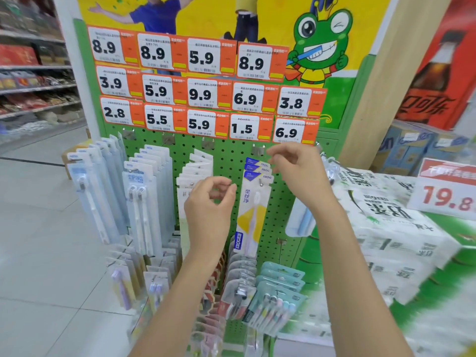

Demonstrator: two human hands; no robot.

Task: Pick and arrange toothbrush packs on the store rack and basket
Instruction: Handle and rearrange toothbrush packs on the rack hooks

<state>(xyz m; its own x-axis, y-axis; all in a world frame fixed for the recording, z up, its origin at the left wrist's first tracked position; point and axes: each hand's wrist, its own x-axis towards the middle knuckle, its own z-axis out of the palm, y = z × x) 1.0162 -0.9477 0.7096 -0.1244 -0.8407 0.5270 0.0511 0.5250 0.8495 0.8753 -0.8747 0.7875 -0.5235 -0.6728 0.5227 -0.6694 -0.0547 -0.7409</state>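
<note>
At frame centre, the left hand (208,203) and right hand (295,167) hovered loosely curled, empty, flanking Frog toothbrush packs (253,215) hanging on the green pegboard rack (228,154).

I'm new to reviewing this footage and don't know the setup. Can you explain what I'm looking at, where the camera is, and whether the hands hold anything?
There is no machine here. A person wears one camera on the head, looking forward and down, so you see their own two arms. The left hand and right hand are raised before a green pegboard rack, fingers loosely curled, holding nothing that I can see. Its hooks carry toothbrush packs, with one yellow and white pack between the hands. Above are price tags; white paper bundles lie to the right.
</note>
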